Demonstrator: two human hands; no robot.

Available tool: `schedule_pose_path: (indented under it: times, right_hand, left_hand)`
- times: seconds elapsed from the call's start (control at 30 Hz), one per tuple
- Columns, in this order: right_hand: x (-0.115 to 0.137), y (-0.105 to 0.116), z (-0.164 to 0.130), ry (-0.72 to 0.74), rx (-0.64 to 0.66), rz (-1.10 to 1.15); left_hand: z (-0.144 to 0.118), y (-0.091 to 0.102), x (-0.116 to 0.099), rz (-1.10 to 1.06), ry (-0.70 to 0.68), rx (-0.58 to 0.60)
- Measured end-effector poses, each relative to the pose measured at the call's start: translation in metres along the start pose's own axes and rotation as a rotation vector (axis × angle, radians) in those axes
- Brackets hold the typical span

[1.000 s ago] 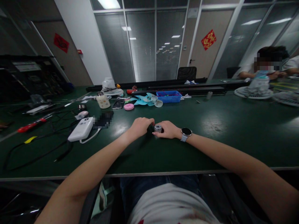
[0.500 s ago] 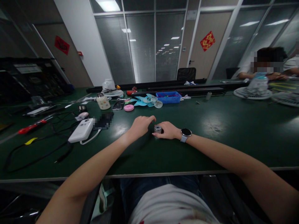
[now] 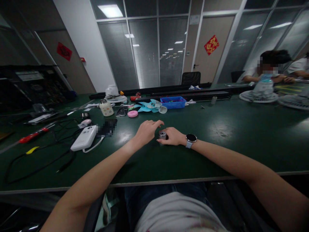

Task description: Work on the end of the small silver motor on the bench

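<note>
My right hand (image 3: 174, 136) is wrapped round a small grey metal cylinder (image 3: 162, 135) that stands upright on the green table, its top face showing dark marks or holes. My left hand (image 3: 146, 132) hovers just left of the cylinder, fingers bent, with the index finger reaching over towards its top. A gap shows between that finger and the thumb, and nothing is visible in it. Whether the left fingertips touch the cylinder I cannot tell.
Beyond my hands lie blue fan blades (image 3: 148, 105), a blue basket (image 3: 173, 102), a pink round lid (image 3: 132, 114) and a cream bottle (image 3: 106, 108). At left are a white power bank (image 3: 84, 138), cables and a red-handled tool (image 3: 33, 135). A co-worker (image 3: 270, 67) sits far right.
My left hand has shifted slightly right, its index finger now further over the cylinder. My right hand keeps its grip. The view has tilted a little.
</note>
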State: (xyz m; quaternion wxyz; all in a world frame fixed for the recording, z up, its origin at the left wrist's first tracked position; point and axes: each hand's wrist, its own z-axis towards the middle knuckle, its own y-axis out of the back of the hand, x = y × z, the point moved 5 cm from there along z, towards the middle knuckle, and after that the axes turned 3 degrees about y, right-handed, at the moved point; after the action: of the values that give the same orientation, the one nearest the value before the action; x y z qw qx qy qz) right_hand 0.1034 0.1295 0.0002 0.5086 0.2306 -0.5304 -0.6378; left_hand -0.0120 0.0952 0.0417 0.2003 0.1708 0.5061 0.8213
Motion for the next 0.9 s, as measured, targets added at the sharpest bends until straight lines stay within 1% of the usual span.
schedule_pose_path:
  times: [0.33, 0.57, 0.9]
  right_hand:
    - [-0.001, 0.0, 0.0, -0.002, 0.011, -0.001]
    - [-0.002, -0.001, 0.0, -0.01, 0.015, -0.042]
    - [-0.004, -0.003, 0.001, -0.041, 0.009, -0.107]
  left_hand:
    - [0.0, 0.001, -0.005, 0.021, -0.049, 0.004]
    - [0.0, -0.003, -0.006, 0.034, -0.072, 0.025]
    - [-0.002, -0.012, -0.007, 0.02, -0.094, 0.1]
